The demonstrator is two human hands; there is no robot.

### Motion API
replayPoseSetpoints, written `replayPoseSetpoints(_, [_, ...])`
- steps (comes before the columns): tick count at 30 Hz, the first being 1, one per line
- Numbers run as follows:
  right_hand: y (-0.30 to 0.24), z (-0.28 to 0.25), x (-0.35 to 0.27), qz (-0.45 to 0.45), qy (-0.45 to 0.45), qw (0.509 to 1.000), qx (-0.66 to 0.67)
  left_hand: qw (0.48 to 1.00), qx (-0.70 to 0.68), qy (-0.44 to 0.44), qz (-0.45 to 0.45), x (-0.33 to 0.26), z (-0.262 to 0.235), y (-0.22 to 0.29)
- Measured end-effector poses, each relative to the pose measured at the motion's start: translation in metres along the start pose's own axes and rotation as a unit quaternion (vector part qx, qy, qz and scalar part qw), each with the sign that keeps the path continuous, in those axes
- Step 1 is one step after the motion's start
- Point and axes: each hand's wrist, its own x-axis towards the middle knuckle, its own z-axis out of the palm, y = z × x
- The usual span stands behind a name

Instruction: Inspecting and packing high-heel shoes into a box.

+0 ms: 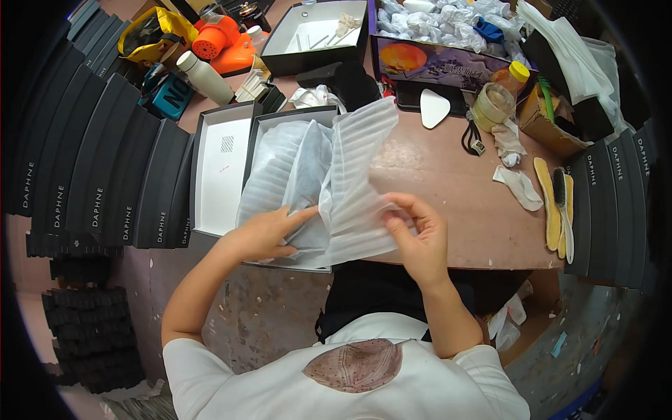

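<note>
Bundles wrapped in translucent white packing foam lie in a dark shoe box in front of me. My left hand rests on the near part of the wrapping, its fingers spread and the index finger stretched toward the fold. A loose foam sheet stands out over the right side of the box. My right hand pinches this sheet's right edge between thumb and fingers, above the table. What the wrapping covers cannot be made out. The box lid, white inside, lies against the box's left side.
Dark boxes stack along the left; more stand at right. At the back are a white bottle, an open box and a purple carton of crumpled plastic. A brush lies by the right edge.
</note>
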Motion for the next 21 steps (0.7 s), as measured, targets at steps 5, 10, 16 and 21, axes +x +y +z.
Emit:
replayPoseSetpoints(5, [-0.022,0.059,-0.013,-0.062,-0.281,0.957,0.032,0.955,-0.251,0.120,0.098,0.014,0.047,-0.053])
replayPoseSetpoints(10, [0.026,0.051,0.021,-0.302,-0.165,0.900,-0.268,0.906,0.000,0.411,0.103,-0.027,0.039,-0.009])
replayPoseSetpoints(16, [0.049,0.109,0.020,-0.255,-0.234,0.809,-0.475,0.832,0.079,0.548,-0.047,-0.079,0.103,-0.018])
replayPoseSetpoints(21, [0.070,0.138,0.039,-0.219,-0.278,0.689,-0.633,0.874,0.149,0.462,-0.020,-0.067,0.092,0.014])
